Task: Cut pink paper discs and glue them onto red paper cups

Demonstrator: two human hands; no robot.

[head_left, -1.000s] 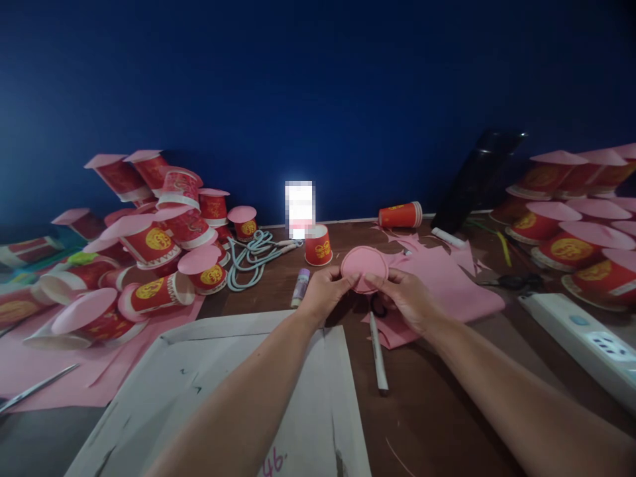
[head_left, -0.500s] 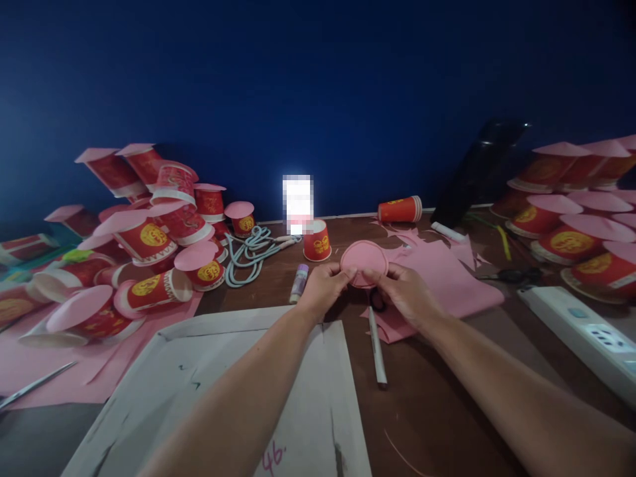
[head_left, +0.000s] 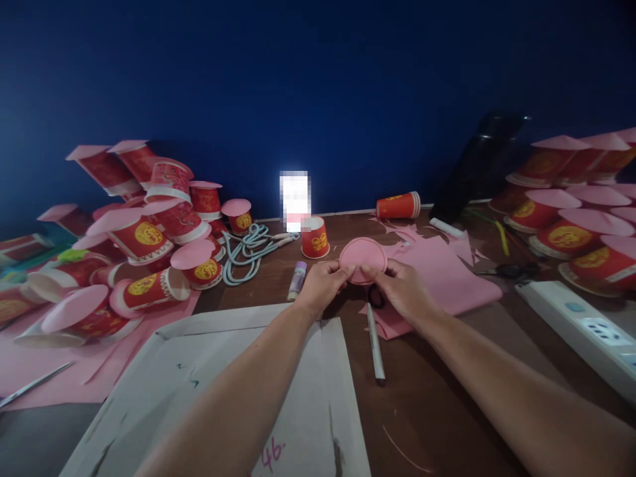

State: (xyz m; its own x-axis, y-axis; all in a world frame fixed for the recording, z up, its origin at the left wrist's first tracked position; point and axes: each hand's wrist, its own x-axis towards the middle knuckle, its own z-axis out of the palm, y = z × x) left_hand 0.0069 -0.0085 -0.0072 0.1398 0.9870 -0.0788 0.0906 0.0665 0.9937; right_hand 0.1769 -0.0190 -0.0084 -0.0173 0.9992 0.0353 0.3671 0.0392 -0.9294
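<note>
**A:** At the brown table (head_left: 437, 411), against a deep blue wall (head_left: 318, 79), you hold a pink disc (head_left: 363, 257) up with both hands. Your left hand (head_left: 322, 281) pinches its lower left edge and your right hand (head_left: 402, 288) pinches its lower right edge. On each hand the thumb and fingers are closed tight on the rim.

**B:** You have the disc raised clear of the tabletop, its flat face turned toward you, roughly midway between your wrists. Whether anything is fixed behind it, you cannot tell from here.

**A:** Under your right hand a pink paper sheet (head_left: 442, 278) lies spread out with ragged offcuts at its far edge. A white pen (head_left: 376, 344) rests just beside your right wrist, pointing toward you.

**B:** Near your left hand a glue stick (head_left: 297, 279) lies on its side. Beyond it an upright red cup (head_left: 315, 237) stands mouth down, and a coiled cord (head_left: 248, 252) lies to its left. Further back, a red cup on its side (head_left: 399, 206) lies by the wall.

**A:** To your left a heap of red cups (head_left: 134, 238) with pink paper tops tumbles over more pink paper. To your right, more pink-topped red cups (head_left: 566, 232) sit in rows behind a white power strip (head_left: 581, 328).

**B:** Your left forearm crosses a grey board (head_left: 238, 391) lying flat at the near edge.
</note>
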